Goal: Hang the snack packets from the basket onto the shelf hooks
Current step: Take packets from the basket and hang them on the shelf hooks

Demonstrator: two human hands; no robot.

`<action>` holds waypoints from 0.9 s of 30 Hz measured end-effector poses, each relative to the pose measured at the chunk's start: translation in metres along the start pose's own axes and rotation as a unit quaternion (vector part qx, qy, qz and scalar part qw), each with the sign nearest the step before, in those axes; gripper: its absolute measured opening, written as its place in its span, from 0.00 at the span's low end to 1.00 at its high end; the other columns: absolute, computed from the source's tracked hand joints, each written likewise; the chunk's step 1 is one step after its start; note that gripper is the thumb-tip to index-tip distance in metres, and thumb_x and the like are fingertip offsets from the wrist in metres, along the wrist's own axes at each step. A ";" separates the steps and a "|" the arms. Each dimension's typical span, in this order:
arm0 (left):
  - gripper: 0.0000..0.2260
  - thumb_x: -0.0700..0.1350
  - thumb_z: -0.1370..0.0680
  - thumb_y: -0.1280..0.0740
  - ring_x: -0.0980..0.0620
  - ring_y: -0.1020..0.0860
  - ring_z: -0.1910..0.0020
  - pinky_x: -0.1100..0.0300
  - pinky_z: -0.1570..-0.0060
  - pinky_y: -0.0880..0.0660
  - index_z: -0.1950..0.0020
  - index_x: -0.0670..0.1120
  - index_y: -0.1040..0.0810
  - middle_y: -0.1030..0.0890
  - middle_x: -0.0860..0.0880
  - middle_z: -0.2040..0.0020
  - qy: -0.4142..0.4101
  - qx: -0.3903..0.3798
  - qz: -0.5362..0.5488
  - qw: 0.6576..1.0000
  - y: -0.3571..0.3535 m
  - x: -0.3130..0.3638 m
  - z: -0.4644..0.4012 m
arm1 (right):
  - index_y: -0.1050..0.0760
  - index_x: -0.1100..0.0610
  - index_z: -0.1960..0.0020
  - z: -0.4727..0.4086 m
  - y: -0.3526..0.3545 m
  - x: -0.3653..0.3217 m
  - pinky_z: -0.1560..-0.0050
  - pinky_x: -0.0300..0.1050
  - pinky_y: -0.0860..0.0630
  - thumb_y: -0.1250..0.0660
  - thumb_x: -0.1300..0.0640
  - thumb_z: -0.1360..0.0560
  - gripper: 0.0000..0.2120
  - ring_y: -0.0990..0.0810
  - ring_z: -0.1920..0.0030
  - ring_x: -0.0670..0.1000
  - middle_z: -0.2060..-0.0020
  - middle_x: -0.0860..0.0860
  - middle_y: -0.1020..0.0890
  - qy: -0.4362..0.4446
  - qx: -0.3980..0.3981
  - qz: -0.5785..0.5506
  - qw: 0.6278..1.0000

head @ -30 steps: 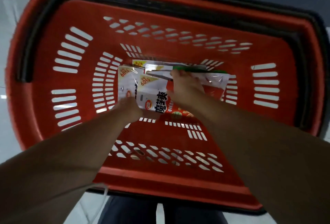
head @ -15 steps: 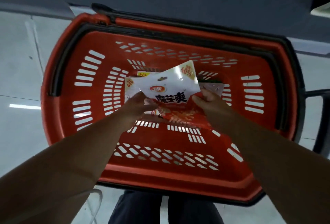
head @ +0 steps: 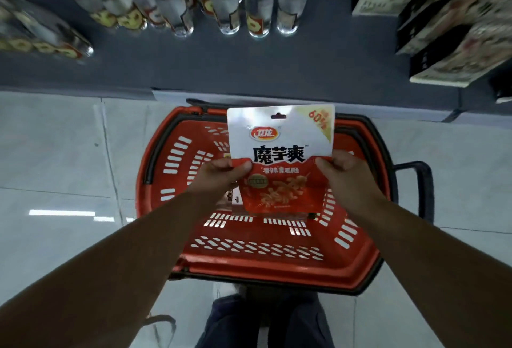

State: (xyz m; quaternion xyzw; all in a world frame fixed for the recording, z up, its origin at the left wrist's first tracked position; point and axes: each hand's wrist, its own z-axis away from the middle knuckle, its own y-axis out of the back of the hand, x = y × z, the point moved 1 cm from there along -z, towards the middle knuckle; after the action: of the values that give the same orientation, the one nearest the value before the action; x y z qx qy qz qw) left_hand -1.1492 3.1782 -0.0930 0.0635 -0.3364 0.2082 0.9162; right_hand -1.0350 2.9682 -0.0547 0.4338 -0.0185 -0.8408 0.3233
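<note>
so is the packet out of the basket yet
Out: both hands, left hand and right hand, hold the snack packet above the basket.

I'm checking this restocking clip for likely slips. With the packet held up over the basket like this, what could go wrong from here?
1. Both the left hand and right hand pinch the snack packet low at its sides, so the top with the hang hole may flop when aimed at a hook.
2. No hooks are in view; lifting blindly could knock the glass bottles on the shelf above the basket.

Both hands, L [head: 221, 174] & R [head: 342, 171], pinch snack packet [head: 279, 153] above red basket [head: 249, 261].
</note>
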 end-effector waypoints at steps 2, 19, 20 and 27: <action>0.10 0.44 0.25 0.30 0.50 0.17 0.51 0.65 0.56 0.21 0.47 0.40 0.17 0.15 0.46 0.51 -0.027 -0.010 -0.018 0.999 -0.004 0.036 0.022 | 0.22 0.49 0.43 0.018 0.015 -0.030 0.63 0.33 0.26 0.36 0.53 0.21 0.09 0.20 0.56 0.40 0.54 0.44 0.18 0.018 0.017 0.002 1.000; 0.08 0.46 0.22 0.33 0.56 0.19 0.63 0.65 0.64 0.27 0.56 0.45 0.16 0.15 0.51 0.62 -0.288 -0.031 -0.127 0.949 0.002 0.354 0.288 | 0.22 0.54 0.56 0.227 0.133 -0.323 0.61 0.41 0.19 0.35 0.60 0.22 0.06 0.16 0.62 0.46 0.59 0.51 0.15 0.193 0.109 -0.130 0.966; 0.08 0.44 0.22 0.33 0.56 0.19 0.66 0.66 0.67 0.26 0.58 0.44 0.17 0.15 0.52 0.65 -0.318 -0.026 -0.125 0.939 0.001 0.376 0.310 | 0.22 0.55 0.57 0.245 0.144 -0.348 0.68 0.38 0.21 0.35 0.60 0.22 0.06 0.17 0.67 0.45 0.63 0.51 0.15 0.219 0.115 -0.132 0.960; 0.07 0.41 0.22 0.33 0.58 0.19 0.70 0.70 0.72 0.27 0.54 0.38 0.20 0.15 0.45 0.61 -0.451 -0.026 -0.125 0.883 -0.003 0.510 0.465 | 0.22 0.56 0.51 0.361 0.203 -0.502 0.72 0.35 0.25 0.36 0.55 0.21 0.06 0.16 0.62 0.50 0.58 0.52 0.15 0.324 0.165 -0.136 0.921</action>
State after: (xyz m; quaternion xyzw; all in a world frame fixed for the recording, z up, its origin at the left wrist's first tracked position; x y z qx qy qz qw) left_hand -1.0723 3.2290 0.5905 0.1688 -0.7081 0.0317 0.6849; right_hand -0.9881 2.9985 0.5935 0.7283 0.0077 -0.6749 0.1180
